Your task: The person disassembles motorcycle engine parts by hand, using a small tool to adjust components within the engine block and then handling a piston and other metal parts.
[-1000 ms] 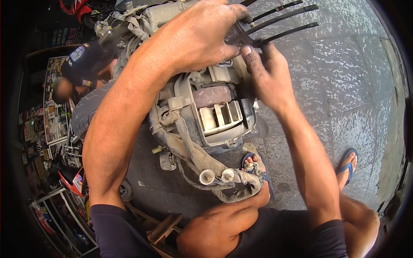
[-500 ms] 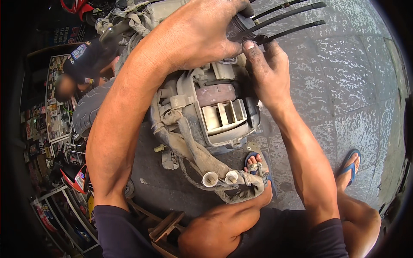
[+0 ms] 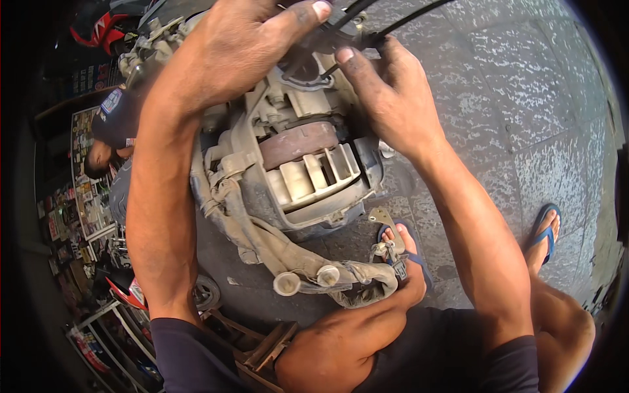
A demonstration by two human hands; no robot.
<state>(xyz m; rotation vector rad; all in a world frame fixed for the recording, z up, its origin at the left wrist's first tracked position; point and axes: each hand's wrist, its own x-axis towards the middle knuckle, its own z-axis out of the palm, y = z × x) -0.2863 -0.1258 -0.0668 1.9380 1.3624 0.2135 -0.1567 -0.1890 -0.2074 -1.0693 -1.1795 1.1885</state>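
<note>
At the top centre, my left hand [image 3: 252,49] is closed on a dark, round part [image 3: 304,36] with black hoses [image 3: 409,19] running from it. Just right of that, my right hand [image 3: 393,98] is closed around the hoses near the part, its thumb lying by a thin black length. Both sit over a dusty engine [image 3: 239,157], where a grey flange [image 3: 301,82] shows beneath the dark part. Lower on the engine are a reddish-brown round piece [image 3: 298,145] and pale plastic fins [image 3: 313,177]. The fingertips of both hands are partly hidden.
A co-worker [image 3: 114,128] bends at the left beside a sticker-covered board [image 3: 92,203]. Red motorcycles [image 3: 101,33] stand at upper left. A hose bundle [image 3: 288,255] hangs toward me. A wooden stool [image 3: 275,344] is by my knee; grey paving [image 3: 498,98] spreads rightward.
My left hand and the dark part have shifted left, uncovering more of the flange below. My right hand has also moved slightly left and up. The view has shifted a little.
</note>
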